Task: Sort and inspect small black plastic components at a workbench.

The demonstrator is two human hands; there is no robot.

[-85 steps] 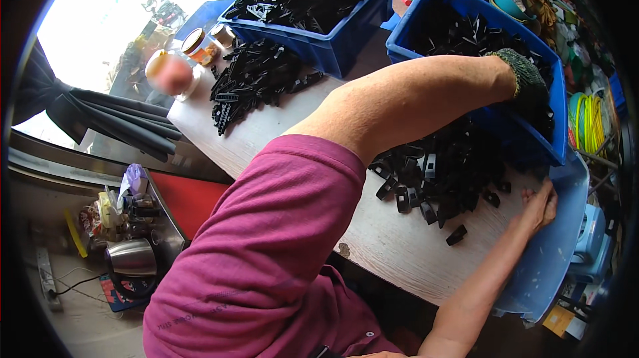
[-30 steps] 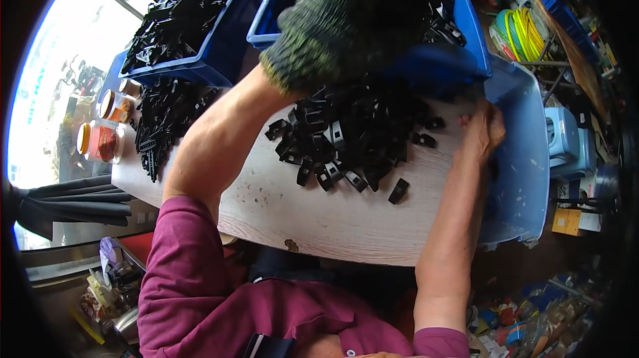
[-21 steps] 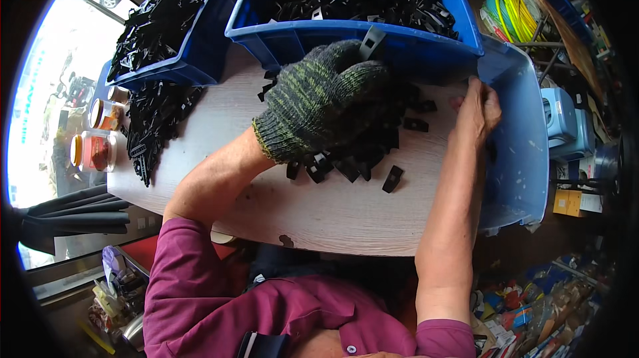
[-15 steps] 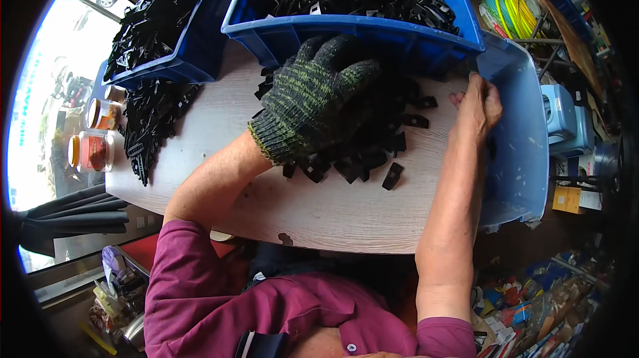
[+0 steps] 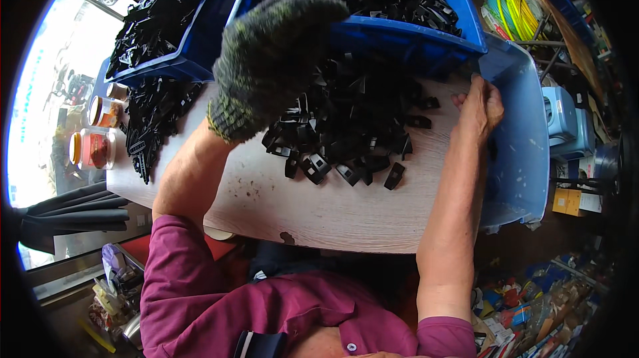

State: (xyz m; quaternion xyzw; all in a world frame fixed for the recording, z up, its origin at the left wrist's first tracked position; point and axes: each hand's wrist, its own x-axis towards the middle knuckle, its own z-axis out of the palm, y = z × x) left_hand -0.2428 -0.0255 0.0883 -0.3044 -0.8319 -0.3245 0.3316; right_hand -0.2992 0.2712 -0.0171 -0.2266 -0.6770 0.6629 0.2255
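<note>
Left hand: gloved, was raised before the blue bin, grip unclear | right hand: bare, curled beside the tub, contents unclear | hands were apart | black plastic pieces: lay heaped on the table

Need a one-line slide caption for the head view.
Gloved left hand above a table strewn with black parts, bare right hand beside a pale blue tub.
</note>
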